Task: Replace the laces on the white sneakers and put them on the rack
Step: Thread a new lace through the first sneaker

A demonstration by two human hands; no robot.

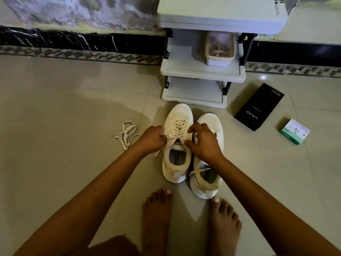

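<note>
The left sneaker (177, 145) of the white pair stands on the tiled floor (64, 108), toe toward the rack (201, 71), and it is the one being worked on. A cream lace (178, 129) already crosses its lower eyelets up to near the tongue, so the lacing of this shoe looks close to finished. The left hand (153, 139) sits at the shoe's left edge with its fingers curled round one lace end, pulling it outward. The right hand (202, 143) is at the other side of the throat, thumb and fingers pinching the other end, and it hides much of the neighbouring shoe.

That right sneaker (206, 163) lies touching the first, set a little nearer the person's bare feet (190, 218). A strip of lace lies across its collar, but how far it is laced is hidden by the hand.

The step in hand, as I judge it, is drawing the new lace snug through the top eyelets. Next comes evening out the two ends and tying or tucking them, then checking the second shoe before lifting both onto a shelf.

A loose white lace (126, 134) lies in a tangle on the floor left of the shoes, probably one taken out. The rack's middle shelf holds a small basket (220, 50); the lower shelf shows nothing on it. To the right lie a black box (259, 107) and a small green-and-white box (294, 133).
</note>
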